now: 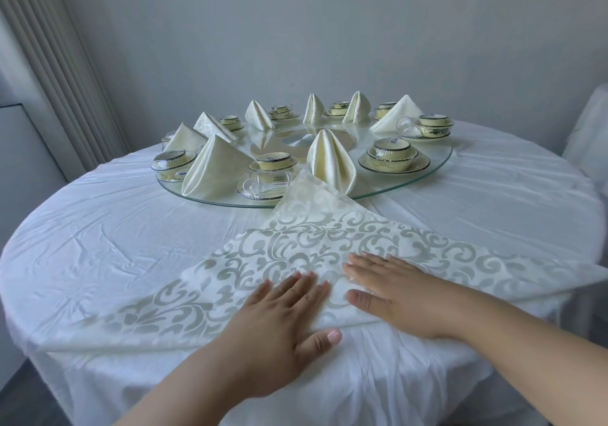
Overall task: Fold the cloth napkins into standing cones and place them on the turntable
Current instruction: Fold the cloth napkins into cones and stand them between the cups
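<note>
The near rim of the round table (98, 228) fell below the frame, and my forearms were cut off at the bottom edge. At the right, a white-covered chair (589, 129) showed only in part. The wrapped bowl sets (391, 157) carried small blue labels, too blurred for me to read. A clear glass (266, 182) lay on its side before one set, hard to make out against the plate.

My left hand (283, 320) lay flat on the patterned napkin (329, 244), fingers straight and close together, thumb spread to the right onto the tablecloth. My right hand (398, 294) pressed flat beside it, fingers straight and slightly apart, pointing left. Neither hand gripped anything.

The napkin lay folded into a triangle on the tablecloth in front of me, its tip reaching the near edge of the glass turntable (437, 165); its right corner ran out of view. Folded cream cones (332, 160) stood on the turntable among the bowl sets, perhaps eight, though the far ones overlapped.
</note>
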A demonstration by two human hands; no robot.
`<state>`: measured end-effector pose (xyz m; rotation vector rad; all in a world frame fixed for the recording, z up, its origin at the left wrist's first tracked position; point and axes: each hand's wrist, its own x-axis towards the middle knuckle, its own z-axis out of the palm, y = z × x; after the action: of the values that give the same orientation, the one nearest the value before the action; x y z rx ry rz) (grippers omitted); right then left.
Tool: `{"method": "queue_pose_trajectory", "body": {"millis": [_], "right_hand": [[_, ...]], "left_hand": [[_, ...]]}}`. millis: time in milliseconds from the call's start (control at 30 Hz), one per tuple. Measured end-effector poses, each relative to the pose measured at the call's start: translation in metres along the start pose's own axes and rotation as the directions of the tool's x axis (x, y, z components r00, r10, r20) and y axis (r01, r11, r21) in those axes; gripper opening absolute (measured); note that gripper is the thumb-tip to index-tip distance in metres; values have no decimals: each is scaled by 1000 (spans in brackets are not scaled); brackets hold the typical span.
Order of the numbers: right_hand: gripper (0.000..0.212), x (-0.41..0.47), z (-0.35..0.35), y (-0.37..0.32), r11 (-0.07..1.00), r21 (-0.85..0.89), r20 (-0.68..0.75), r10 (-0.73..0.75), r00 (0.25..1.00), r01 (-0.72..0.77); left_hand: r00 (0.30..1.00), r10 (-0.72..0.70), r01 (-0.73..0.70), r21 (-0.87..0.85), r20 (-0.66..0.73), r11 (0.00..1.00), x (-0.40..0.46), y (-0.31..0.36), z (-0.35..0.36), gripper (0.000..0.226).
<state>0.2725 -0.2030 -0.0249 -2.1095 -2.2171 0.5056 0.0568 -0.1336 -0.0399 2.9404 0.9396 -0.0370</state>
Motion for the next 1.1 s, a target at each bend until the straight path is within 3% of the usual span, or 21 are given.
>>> {"method": "queue_pose_trajectory", "body": {"millis": [133,200,300,367,500,567,633,700,800,900,1100], "right_hand": [[87,5,-15,-6,1000,-2,9,9,1000,-9],[64,23,-36,-9,997,70,-189,38,981,-26],[33,74,-73,-7,998,54,-617,44,786,-13],[28,113,-91,-3,997,73,-707,55,705,-5],[47,166,-105,5,998,36,-677,56,734,-43],[53,180,-105,6,997,-30,-648,40,761,-78],[49,190,-104,5,987,-114,-604,24,797,-116],[37,195,-104,5,978,-158,-573,19,819,-133],[45,198,-111,6,987,-102,-601,35,799,-120],[49,200,-121,8,985,-101,-637,45,770,-142],[24,196,-124,3,980,-60,-678,98,728,-188]], "left_hand": [[1000,0,0,21,9,1000,1,-1,-1,89],[1000,-4,4,21,16,1000,0,1,-1,87],[1000,2,-2,22,9,1000,1,1,1,88],[1000,-7,7,11,13,1000,2,0,2,88],[1000,-14,14,-12,21,1000,6,0,2,91],[999,3,-2,11,-44,1000,7,0,4,90],[988,19,-9,62,-156,998,9,-2,7,87],[994,6,-1,48,-108,999,9,-4,8,85],[989,16,-15,8,-144,1000,8,-3,7,87],[999,7,-9,-67,-31,998,4,-1,4,94],[1000,2,-1,-25,9,1000,3,1,3,89]]}}
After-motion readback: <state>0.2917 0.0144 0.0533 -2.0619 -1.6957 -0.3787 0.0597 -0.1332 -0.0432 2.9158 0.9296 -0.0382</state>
